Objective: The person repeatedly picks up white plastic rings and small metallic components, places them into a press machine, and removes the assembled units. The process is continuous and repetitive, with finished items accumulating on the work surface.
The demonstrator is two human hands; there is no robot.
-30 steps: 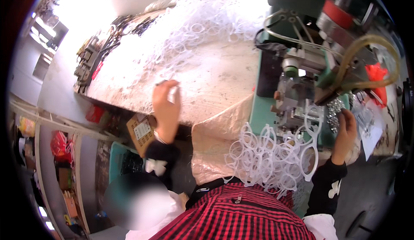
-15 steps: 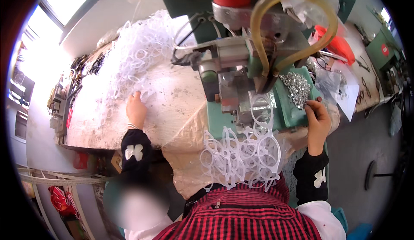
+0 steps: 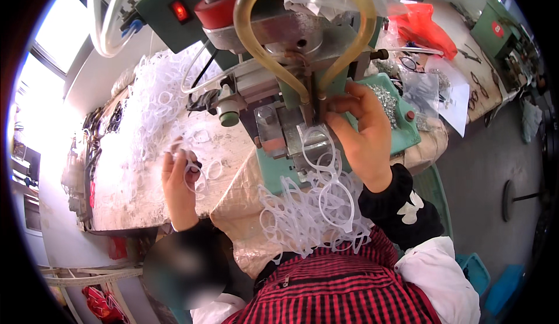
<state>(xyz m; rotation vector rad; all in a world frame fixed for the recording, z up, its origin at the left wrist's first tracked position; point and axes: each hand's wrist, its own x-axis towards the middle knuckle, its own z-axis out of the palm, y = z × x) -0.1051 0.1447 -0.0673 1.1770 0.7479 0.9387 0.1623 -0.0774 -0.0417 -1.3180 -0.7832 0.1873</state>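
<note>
Pale workbench point(image 3: 140, 201) | left hand point(image 3: 179, 187): fingers closed on loose clear frame point(image 3: 205, 175) | right hand point(image 3: 370, 140): fingers bent beside machine head point(image 3: 291, 32), cannot tell if gripping | second frame point(image 3: 334, 176): below-left of right fingertips | metal parts point(image 3: 384, 104): right of that hand | step, seemingly: readying second frame | next probably calls for fingers withdrawn clear

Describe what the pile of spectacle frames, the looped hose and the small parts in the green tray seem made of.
Spectacle frames: probably plastic, smooth; they look whitish and translucent.
Looped hose: likely rubber or soft plastic, smooth; amber, bent in an open curve.
Small parts: apparently metal, shiny; silvery glints.
</note>
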